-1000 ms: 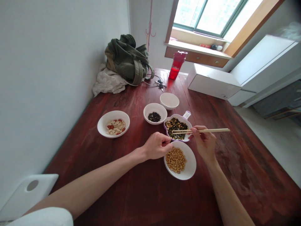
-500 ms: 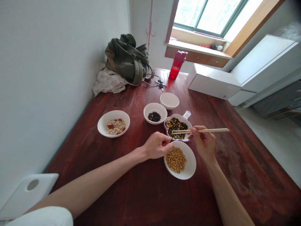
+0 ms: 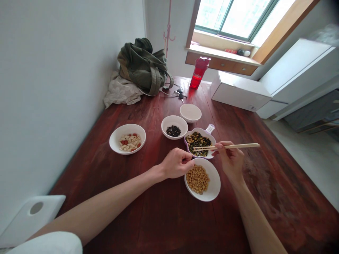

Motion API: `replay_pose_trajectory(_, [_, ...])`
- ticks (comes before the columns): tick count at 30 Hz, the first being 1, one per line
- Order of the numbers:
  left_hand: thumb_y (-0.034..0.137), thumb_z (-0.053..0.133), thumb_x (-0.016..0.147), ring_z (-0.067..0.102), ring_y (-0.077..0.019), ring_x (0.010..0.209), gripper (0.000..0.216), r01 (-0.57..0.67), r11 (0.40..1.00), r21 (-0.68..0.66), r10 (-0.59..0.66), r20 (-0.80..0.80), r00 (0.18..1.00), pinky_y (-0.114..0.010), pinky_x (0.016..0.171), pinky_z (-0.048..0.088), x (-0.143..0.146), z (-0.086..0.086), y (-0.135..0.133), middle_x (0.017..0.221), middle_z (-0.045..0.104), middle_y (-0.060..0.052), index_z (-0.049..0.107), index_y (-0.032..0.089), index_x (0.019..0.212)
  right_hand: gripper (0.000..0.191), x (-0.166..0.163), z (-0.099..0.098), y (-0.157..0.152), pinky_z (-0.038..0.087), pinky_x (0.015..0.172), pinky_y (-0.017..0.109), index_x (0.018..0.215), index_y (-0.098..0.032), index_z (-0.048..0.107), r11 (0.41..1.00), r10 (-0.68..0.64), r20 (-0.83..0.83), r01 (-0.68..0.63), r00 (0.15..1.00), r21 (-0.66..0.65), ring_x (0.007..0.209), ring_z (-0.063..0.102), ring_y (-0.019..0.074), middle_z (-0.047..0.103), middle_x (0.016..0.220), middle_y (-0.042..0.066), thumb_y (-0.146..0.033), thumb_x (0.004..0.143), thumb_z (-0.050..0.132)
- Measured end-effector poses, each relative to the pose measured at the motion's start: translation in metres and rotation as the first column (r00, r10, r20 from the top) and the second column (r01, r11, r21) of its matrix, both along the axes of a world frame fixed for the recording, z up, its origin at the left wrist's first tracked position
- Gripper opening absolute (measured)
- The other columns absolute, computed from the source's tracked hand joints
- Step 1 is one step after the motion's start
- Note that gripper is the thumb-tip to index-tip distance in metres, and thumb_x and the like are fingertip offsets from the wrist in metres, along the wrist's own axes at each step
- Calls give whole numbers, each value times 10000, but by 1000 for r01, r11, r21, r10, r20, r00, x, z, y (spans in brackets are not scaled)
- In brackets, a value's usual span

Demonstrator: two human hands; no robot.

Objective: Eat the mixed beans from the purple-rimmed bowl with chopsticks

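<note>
Well in from the right edge of the surface (image 3: 169, 225), the handled dish (image 3: 209, 155) could skid and spill if the chopsticks (image 3: 246, 145) gripped by the right hand (image 3: 231, 160) push sideways, though whether the curled left hand (image 3: 176, 164) steadies it cannot be told.

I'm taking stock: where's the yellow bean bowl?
Head view, right of centre: the bowl sits between left hand and right hand, nearer than the handled dish.

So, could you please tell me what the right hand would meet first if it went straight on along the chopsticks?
The right hand would likely meet the purple-rimmed dish first, at its right rim, though the height is unclear.
</note>
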State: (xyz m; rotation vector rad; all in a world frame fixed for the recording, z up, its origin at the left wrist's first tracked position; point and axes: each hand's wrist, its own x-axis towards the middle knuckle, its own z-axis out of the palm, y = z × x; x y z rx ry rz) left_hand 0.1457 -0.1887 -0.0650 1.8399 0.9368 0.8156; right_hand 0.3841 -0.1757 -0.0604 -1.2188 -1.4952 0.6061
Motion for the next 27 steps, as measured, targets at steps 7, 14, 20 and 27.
replay_pose_trajectory(7, [248, 556, 854, 243, -64, 539, 412, -7, 1000, 4, 7, -4, 1000, -248, 522, 164, 0, -2, 0, 550, 251, 63, 270, 184, 564, 230, 11, 9, 3, 583, 531, 284, 858, -204, 729, 998, -39, -241, 52, 970, 46, 553, 691, 164, 725, 725, 17, -420, 934, 748])
replay_pose_trajectory(14, [253, 553, 856, 240, -63, 534, 411, -9, 1000, 5, 9, -11, 1000, -250, 521, 159, 0, -2, 0, 545, 253, 62, 280, 180, 557, 173, 26, 15, 0, 535, 448, 248, 856, -223, 721, 971, 209, -474, -238, 855, -1, 695, 700, 195, 635, 739, 15, -382, 914, 759])
replay_pose_trajectory(20, [240, 547, 854, 238, -62, 536, 400, -7, 1000, 3, 7, -8, 1000, -251, 526, 163, 0, -2, 0, 544, 258, 62, 283, 179, 560, 135, 23, 12, -2, 544, 462, 260, 895, -206, 729, 960, 220, -471, -274, 854, -49, 685, 717, 202, 676, 768, 27, -336, 922, 756])
replay_pose_trajectory(27, [237, 548, 849, 239, -64, 538, 399, -7, 1000, 3, 7, -11, 1000, -252, 528, 168, 0, -3, 1, 543, 262, 62, 280, 184, 558, 213, 26, 15, 6, 557, 499, 262, 843, -197, 717, 1000, 1, -270, 1, 963, 6, 533, 668, 153, 692, 698, 2, -387, 934, 750])
